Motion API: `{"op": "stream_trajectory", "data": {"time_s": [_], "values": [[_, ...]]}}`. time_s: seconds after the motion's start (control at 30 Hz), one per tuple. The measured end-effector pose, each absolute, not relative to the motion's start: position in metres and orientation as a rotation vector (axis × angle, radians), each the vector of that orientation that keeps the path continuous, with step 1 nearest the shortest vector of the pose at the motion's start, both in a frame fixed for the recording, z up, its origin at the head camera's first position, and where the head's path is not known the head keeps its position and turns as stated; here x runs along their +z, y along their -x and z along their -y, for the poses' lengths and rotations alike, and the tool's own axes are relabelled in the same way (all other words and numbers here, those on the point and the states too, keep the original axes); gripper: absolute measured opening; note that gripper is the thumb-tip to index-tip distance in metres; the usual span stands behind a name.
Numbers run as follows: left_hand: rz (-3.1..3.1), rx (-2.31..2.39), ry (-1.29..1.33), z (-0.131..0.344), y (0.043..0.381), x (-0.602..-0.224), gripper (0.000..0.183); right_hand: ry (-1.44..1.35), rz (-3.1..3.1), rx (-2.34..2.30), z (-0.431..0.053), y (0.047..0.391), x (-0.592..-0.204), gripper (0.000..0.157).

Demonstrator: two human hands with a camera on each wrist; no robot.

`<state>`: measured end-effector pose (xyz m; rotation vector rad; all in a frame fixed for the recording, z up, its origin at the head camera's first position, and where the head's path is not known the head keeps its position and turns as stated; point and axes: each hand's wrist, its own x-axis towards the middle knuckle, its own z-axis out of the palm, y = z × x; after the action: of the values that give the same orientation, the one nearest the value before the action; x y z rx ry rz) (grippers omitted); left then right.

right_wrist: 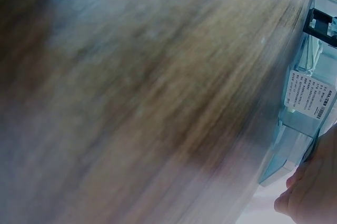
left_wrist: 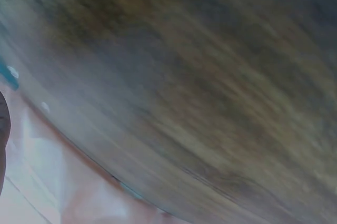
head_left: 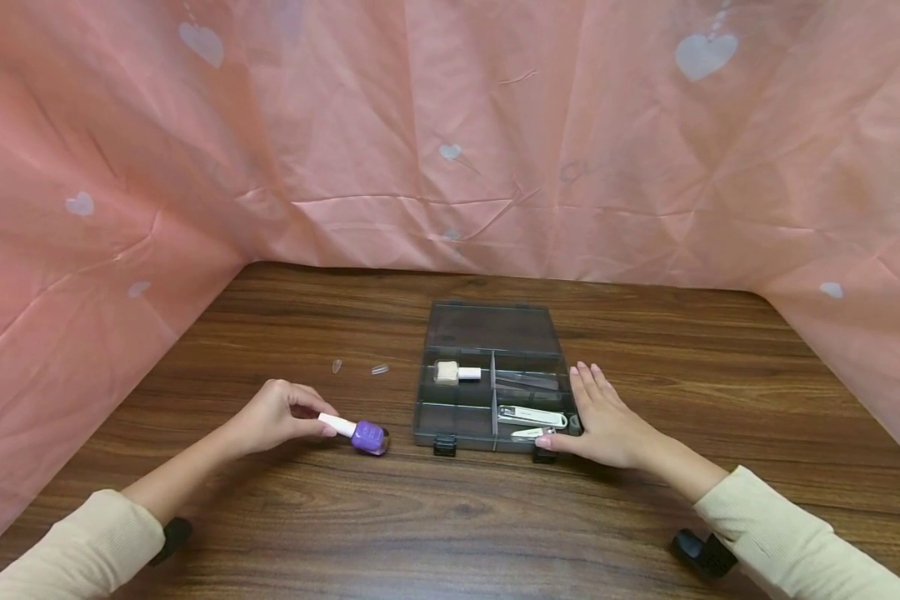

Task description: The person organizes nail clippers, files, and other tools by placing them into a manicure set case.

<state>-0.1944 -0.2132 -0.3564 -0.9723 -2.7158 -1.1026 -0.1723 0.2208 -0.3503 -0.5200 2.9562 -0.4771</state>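
Observation:
In the head view my left hand [head_left: 288,412] pinches the white cap of a purple nail polish bottle [head_left: 369,437], its body tilted down to the right, left of the organizer box. My right hand [head_left: 607,421] rests against the right side of the dark see-through organizer box [head_left: 457,421], fingers straight and thumb at its front right corner. Inside lie a cream nail polish bottle [head_left: 447,372] with a white cap, a large nail clipper [head_left: 532,417] and a smaller clipper [head_left: 531,433]. The right wrist view shows the box's labelled side [right_wrist: 308,95] beside that hand.
Two small clear nail tips [head_left: 337,366] [head_left: 379,369] lie on the wooden table [head_left: 450,517] left of the box. The box's lid [head_left: 495,329] lies back behind its compartments. Pink curtains [head_left: 570,167] with white hearts enclose the table's back and sides.

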Motion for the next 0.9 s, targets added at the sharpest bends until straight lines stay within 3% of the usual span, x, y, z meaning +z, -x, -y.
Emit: {"op": "stream_trajectory", "data": {"time_s": [0.5,0.9], "values": [[2.621,-1.103,0.863,0.201,0.193,-0.333,0.014,0.505,-2.959,-0.474,-0.222,0.172,-0.348,0.114],[2.533,-1.188,0.788,0.186,0.193,-0.339,0.011,0.519,-2.945,-0.49,-0.22,0.172,-0.348,0.114]]}}
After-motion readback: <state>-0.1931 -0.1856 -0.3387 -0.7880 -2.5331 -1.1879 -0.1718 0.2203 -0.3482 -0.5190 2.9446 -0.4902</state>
